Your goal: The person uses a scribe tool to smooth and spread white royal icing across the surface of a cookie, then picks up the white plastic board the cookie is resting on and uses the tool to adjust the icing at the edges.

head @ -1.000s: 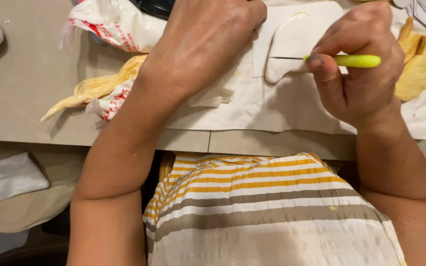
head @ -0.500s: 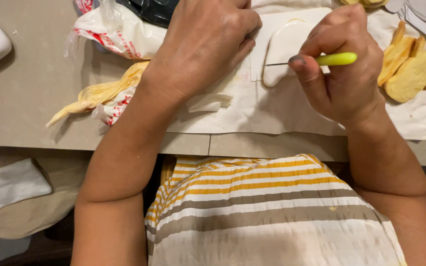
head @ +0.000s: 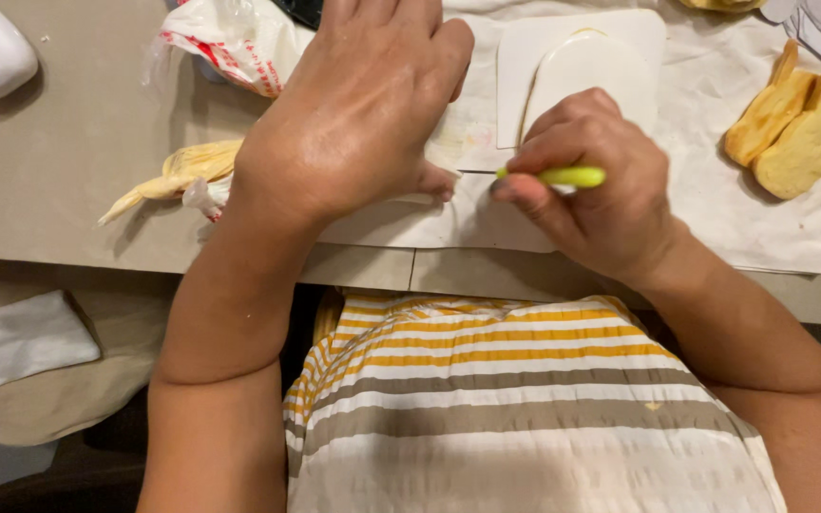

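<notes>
A smooth beige tabletop is seen across the upper frame, its front edge running from nine to three o'clock. Even, soft light is cast over it. Below, at seven o'clock, a beige cushioned seat is glimpsed, with dark floor beneath.

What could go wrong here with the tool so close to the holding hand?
The yellow-green tool in the right hand points toward the left hand's thumb, so a slip could nick it. The left hand covers much of the white sheet, hiding the work line. The sheet may shift.
</notes>
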